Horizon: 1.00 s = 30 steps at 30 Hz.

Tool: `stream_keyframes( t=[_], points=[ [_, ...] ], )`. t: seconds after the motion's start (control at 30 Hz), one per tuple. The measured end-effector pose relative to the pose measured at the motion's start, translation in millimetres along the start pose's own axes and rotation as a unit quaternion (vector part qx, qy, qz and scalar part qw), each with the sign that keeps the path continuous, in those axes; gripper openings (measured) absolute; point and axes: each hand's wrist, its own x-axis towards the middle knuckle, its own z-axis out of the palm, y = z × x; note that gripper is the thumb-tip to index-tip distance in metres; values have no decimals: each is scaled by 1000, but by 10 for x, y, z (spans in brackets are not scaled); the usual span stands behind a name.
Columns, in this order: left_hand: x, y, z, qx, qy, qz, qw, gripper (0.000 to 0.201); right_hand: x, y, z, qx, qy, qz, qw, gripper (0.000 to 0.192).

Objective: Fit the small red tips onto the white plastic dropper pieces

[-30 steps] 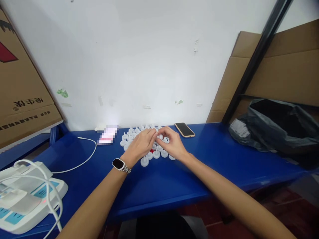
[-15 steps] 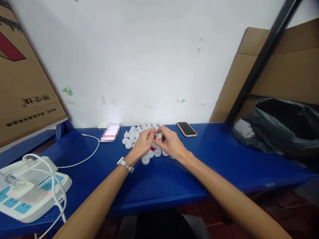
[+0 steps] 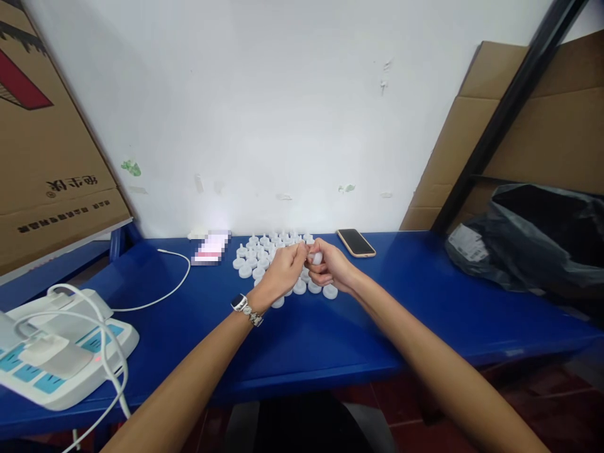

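Several white plastic nozzle caps (image 3: pixel 245 270), round with a thin tip on top, stand grouped on the blue table (image 3: pixel 302 343) around and beneath my hands. Above them my right hand (image 3: pixel 333 264) is closed around a small white nozzle cap (image 3: pixel 317 258), partly covered by the fingers. My left hand (image 3: pixel 285 267) meets it from the left, thumb and forefinger pinched at the near end of that same cap. Those fingertips hide the end they grip. A watch and a bracelet circle my left wrist.
A phone (image 3: pixel 356 243) lies behind my right hand. To the left are a power strip (image 3: pixel 70 390) with white cables and a blurred pinkish item (image 3: pixel 211 246). Cardboard (image 3: pixel 61 145) leans at the left, and a dark plastic bag (image 3: pixel 500 251) sits at the right.
Both hands have shifted slightly right, and the right hand has turned around the cap. A red piece seen among the caps is now hidden behind my left hand. The view has moved slightly.
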Motion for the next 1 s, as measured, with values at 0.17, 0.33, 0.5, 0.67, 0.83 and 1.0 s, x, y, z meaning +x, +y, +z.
stream_keyframes(
  t=[0.17,0.33,0.5,0.67,0.83,1.0],
  points=[
    [10,-38,0,41,-24,-2,999,47,52,-2,-111,68,-101,97,988,17],
    [-27,14,-90,106,-32,48,993,41,42,26,-136,93,-125,93,983,19],
    [-55,-7,-168,248,-53,174,951,31,13,41,-159,87,-133,128,979,21],
    [-60,-62,-94,161,-77,158,971,33,-21,105,-45,13,-78,63,995,21],
    [-21,-122,-182,16,54,17,998,41,-3,175,-74,-143,112,-217,959,23],
    [30,-354,-499,161,-26,5,987,35,33,185,-255,-342,159,-279,883,23]
  ],
)
